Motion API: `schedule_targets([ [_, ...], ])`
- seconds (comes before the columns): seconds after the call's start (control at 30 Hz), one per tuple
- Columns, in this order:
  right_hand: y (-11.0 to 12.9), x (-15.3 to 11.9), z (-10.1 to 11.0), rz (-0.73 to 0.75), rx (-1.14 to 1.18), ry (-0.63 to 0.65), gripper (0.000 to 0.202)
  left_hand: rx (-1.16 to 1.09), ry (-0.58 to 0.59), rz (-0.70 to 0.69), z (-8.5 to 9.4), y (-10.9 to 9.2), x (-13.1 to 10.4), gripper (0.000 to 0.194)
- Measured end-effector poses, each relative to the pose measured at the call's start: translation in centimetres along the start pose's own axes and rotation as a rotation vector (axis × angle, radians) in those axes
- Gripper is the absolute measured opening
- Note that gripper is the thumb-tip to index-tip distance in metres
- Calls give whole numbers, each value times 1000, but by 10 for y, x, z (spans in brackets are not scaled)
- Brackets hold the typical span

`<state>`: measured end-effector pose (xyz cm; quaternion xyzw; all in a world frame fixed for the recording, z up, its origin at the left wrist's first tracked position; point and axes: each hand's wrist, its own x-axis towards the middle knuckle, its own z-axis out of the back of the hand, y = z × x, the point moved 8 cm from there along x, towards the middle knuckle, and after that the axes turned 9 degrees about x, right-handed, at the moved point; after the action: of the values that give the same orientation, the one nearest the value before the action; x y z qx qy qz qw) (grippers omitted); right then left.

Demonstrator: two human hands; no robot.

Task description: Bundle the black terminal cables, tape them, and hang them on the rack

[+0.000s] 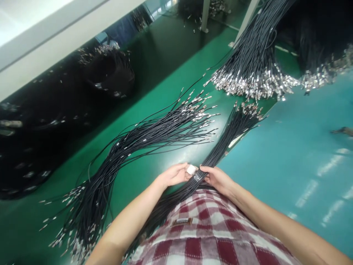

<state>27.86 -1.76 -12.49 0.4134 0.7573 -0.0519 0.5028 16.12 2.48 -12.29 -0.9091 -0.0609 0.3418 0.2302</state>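
Observation:
A bundle of thin black cables with metal ends runs across the front of my body at the table edge. A shiny clear band, which looks like tape, wraps it between my hands. My right hand is closed around the bundle just beside this band, thumb on top. My left hand pinches a small white piece against the bundle's left side; what kind of piece it is I cannot make out. Left of my hands, a looser bundle of black cables lies spread on the green surface.
A thick mass of black cables with silvery ends hangs over the far right. More dark cable coils lie in shadow at left, below a pale shelf edge. The blue-green floor stretches to the right.

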Motion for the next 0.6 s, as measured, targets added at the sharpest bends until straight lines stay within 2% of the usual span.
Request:
schedule_targets([
  [0.17,-1,4,-2,-6,-28,24,23,323,-125,-20,4,-18,0,46],
  [0.27,1,6,-5,-2,-49,21,23,400,-137,5,3,-35,-5,44],
  [0.33,2,8,-8,-13,-64,24,23,436,-161,-25,-3,-47,-10,44],
  [0.4,3,10,-9,-35,-97,29,26,535,-239,-53,-12,-50,-13,40],
  [0.5,-3,7,-6,-131,-99,20,39,794,-435,-119,-33,-44,-22,29],
  [0.6,-14,-2,-9,-248,-17,116,54,1028,-555,-265,-62,-42,-38,33],
])
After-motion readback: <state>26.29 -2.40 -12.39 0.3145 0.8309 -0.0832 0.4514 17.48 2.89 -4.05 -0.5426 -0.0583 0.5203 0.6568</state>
